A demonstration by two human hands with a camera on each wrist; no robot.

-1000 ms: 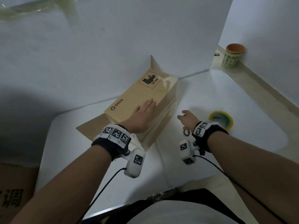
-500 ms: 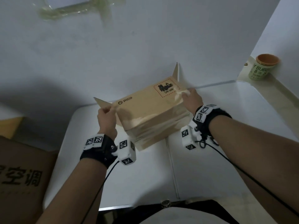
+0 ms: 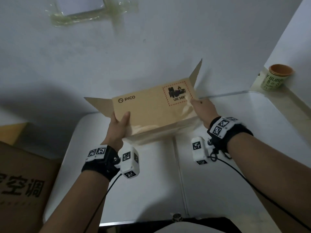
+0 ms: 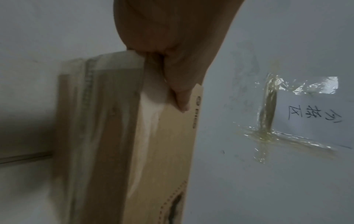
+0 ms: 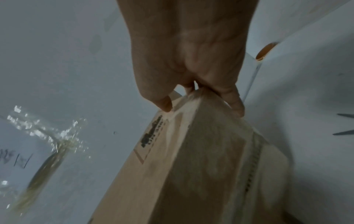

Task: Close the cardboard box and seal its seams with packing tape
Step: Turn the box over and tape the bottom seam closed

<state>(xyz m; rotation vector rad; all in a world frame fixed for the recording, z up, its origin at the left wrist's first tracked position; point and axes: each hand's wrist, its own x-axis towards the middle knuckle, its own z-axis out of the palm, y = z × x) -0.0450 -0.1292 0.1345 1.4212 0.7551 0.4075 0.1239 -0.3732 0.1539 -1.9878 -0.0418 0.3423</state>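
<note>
Above the white table (image 3: pixel 218 174), close to the wall (image 3: pixel 151 47), the box (image 3: pixel 151 113) is held between both hands, its broad printed face tilted toward the head camera. It is gripped at its left end by the left hand (image 3: pixel 118 126): the thumb is laid on the printed face and the fingers are wrapped behind the end, as is also seen in the left wrist view, where the hand (image 4: pixel 172 45) is closed over the box (image 4: pixel 153 151) corner. The right end is pinched by the right hand (image 3: pixel 202 110), thumb on the face beside the red-bordered label (image 3: pixel 176 94) and fingers curled over the far side; in the right wrist view the fingers (image 5: pixel 236 104) are seen curled over the box (image 5: pixel 191 166) edge. Two end flaps are left standing open, one (image 3: pixel 99 105) jutting out to the left past the left hand, one (image 3: pixel 196 73) rising at the right end toward the wall. Glossy film is seen along the lower edge of the face and on the near side. Bare tabletop is seen below and in front of the box. A cup (image 3: pixel 273 77) is set on the ledge well to the right, and a large carton (image 3: pixel 21 182) stands beside the table's left edge. A taped paper (image 3: pixel 84 7) is fixed to the wall above.
</note>
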